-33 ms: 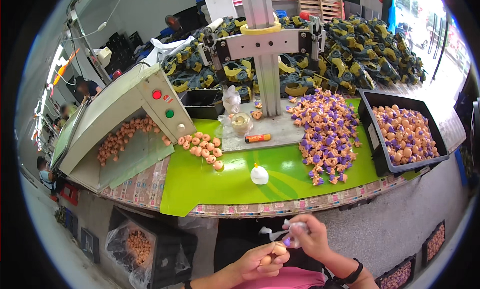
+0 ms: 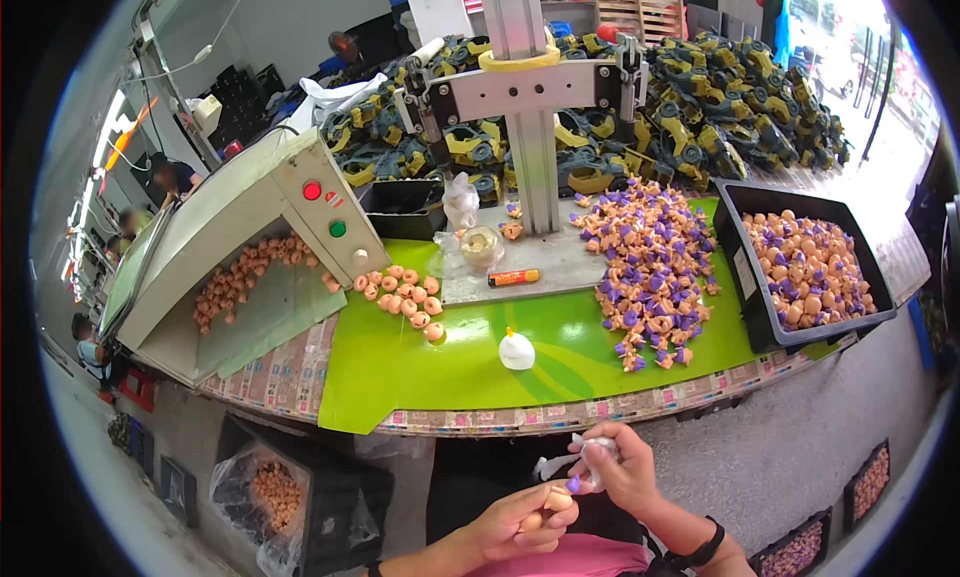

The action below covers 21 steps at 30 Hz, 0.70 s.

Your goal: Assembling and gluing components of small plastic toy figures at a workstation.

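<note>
Over my lap, at the near side of the table, my left hand [image 2: 508, 525] is closed on small peach-coloured doll heads [image 2: 557, 498]. Two rounded peach shapes show between its fingers, and a small purple part [image 2: 573, 485] sticks up beside them. Close by on the right, my right hand [image 2: 628, 477] pinches a crumpled white cloth [image 2: 598, 447], whose loose end hangs toward the left. Cloth and purple part are very near each other; whether they touch, I cannot tell. Ahead on the green mat [image 2: 450, 377] stands a white dropper bottle [image 2: 516, 350] with a yellow tip.
Loose doll heads [image 2: 410, 292] lie beside a grey machine [image 2: 290, 202] holding more. Purple-and-peach doll bodies [image 2: 655, 277] are heaped right of a metal stand [image 2: 538, 157]. A black crate [image 2: 790, 339] of parts sits far right. An orange tube [image 2: 513, 277] lies on the stand's base.
My right hand and the white cloth have shifted very slightly. My left hand keeps its hold, and the view has moved a touch.
</note>
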Available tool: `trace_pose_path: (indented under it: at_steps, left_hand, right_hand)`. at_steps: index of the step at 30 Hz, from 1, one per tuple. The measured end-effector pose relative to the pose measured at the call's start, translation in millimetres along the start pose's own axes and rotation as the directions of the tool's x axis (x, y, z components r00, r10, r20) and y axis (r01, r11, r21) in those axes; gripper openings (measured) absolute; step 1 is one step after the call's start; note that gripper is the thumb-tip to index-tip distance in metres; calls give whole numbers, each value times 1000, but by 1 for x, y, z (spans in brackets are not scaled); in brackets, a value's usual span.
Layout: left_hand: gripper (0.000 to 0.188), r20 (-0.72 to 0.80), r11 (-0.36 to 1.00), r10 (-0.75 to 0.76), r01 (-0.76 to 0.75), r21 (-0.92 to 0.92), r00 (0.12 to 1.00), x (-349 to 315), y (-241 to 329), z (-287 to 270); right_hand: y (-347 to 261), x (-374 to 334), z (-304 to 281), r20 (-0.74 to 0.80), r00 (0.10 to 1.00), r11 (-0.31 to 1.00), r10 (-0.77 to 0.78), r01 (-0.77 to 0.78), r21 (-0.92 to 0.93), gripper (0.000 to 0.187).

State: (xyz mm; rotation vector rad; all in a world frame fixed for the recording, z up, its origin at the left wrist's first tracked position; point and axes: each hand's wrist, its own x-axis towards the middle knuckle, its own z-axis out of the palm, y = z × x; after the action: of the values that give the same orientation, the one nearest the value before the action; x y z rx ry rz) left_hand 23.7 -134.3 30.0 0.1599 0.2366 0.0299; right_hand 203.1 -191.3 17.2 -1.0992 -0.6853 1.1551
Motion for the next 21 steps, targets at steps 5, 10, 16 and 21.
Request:
trace_pose_path:
  at_steps: [5,10,16,21]
  left_hand:
    - [30,-243,868,281,-138,477,928,3,3,10]
    - [34,-228,685,401,-125,717,887,6,5,10]
    - [33,-69,535,529,-270,800,846,13,-1,3]
    - [32,-113,500,496,-177,848,861,9,-1,-3]
  right_hand:
    - [2,-2,-22,-10,1000,999,28,-27,40,16]
    - [-3,-12,-24,-40,998,995,45,-41,94,17]
    - [-17,-18,-15,108,990,939,95,-54,-339,20]
    - [-9,-19,-8,93,993,878,-67,103,-468,14]
